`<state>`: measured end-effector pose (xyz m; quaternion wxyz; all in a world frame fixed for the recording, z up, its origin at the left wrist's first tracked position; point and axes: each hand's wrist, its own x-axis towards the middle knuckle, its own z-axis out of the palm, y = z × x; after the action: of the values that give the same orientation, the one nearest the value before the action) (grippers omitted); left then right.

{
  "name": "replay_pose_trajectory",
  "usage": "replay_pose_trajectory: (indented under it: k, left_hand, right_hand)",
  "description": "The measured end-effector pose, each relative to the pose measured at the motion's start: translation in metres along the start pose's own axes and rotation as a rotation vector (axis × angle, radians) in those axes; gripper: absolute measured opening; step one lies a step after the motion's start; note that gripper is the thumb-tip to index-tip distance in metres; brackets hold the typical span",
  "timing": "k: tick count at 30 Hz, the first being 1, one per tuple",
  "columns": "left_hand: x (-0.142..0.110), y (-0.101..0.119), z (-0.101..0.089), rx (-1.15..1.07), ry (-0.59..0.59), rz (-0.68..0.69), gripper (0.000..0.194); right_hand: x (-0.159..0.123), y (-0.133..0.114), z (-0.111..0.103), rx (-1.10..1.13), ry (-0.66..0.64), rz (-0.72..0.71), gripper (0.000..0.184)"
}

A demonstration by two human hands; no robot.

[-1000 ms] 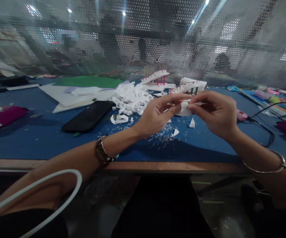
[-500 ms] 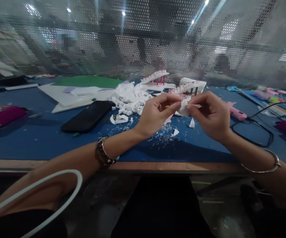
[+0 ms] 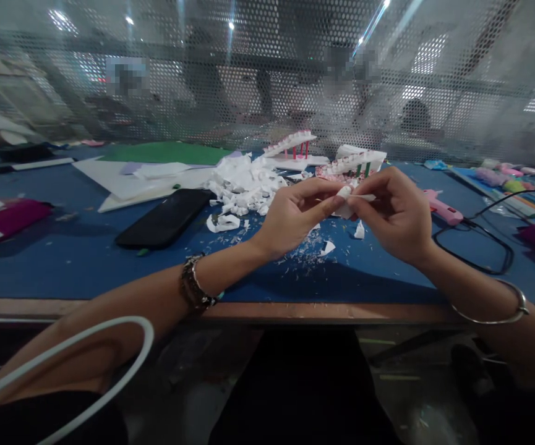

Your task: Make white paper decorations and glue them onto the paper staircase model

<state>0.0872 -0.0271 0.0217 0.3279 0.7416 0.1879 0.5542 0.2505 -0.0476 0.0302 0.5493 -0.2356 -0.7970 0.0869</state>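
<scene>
My left hand (image 3: pixel 292 216) pinches a small white piece of paper (image 3: pixel 344 209) between thumb and fingers, and part of it is rolled or folded. From the other side my right hand (image 3: pixel 394 213) grips the same paper, its fingers closed close to the left fingertips. Both hands are above the blue table (image 3: pixel 243 272). Below them lie white scraps (image 3: pixel 327 248) and fine shavings. Behind the hands stands a white stepped model (image 3: pixel 360 159) on green posts, and a similar model (image 3: pixel 290 143) on pink posts is farther back.
A heap of crumpled white paper (image 3: pixel 243 182) lies left of my hands, beside a black phone (image 3: pixel 165 217). Green sheet (image 3: pixel 165 152) and white sheets are behind it. On the right lie a pink glue gun (image 3: pixel 443 209) and a looped black cable (image 3: pixel 475 270). A perforated screen (image 3: pixel 267 74) rises behind.
The white paper has turned slightly between my fingertips, and the left fingers now cover more of it. Both hands stay in nearly the same place.
</scene>
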Motion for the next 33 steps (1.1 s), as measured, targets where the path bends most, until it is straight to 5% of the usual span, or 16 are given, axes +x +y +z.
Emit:
replay_pose_trajectory:
  k: [4, 10, 33]
  left_hand:
    - [0.001, 0.002, 0.001, -0.016, 0.042, -0.054, 0.025]
    - [0.002, -0.001, 0.000, -0.068, 0.050, -0.057, 0.024]
    - [0.002, -0.006, 0.000, -0.085, 0.016, -0.093, 0.025]
  right_hand:
    - [0.001, -0.002, -0.002, -0.095, 0.000, -0.093, 0.019]
    - [0.006, 0.001, -0.015, -0.415, -0.095, -0.436, 0.017]
    - [0.003, 0.005, -0.024, -0.667, -0.171, -0.519, 0.021]
